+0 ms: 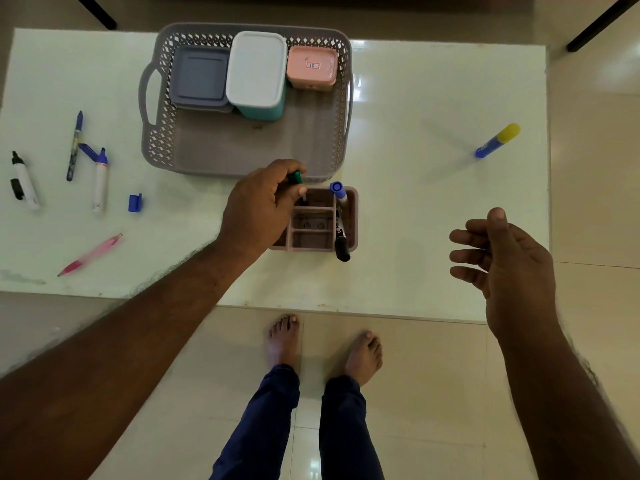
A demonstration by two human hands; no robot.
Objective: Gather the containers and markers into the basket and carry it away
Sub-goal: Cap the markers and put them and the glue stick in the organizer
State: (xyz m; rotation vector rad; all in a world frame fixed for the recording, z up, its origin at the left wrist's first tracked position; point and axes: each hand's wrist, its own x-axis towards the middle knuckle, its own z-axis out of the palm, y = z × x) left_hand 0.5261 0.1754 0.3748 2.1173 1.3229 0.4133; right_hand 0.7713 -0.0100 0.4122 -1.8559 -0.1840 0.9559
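Observation:
A grey lattice basket (162, 140) stands at the table's far middle. It holds a grey-blue container (201, 77), a white-lidded teal container (257, 72) and a pink container (312, 67). Just in front of it sits a small pink divided holder (311, 235) with a blue-capped marker (337, 189) and a black marker (341, 244) standing in it. My left hand (259, 206) pinches a green-capped marker (296, 177) over the holder's far-left slot. My right hand (502, 254) hovers with relaxed fingers, holding nothing, right of the holder.
On the table's left lie a black marker (24, 183), a blue pen (74, 145), a blue-tipped white marker (100, 181), a loose blue cap (135, 203) and a pink pen (91, 254). A blue stick with a yellow cap (497, 141) lies far right. My bare feet (325, 348) stand at the table's near edge.

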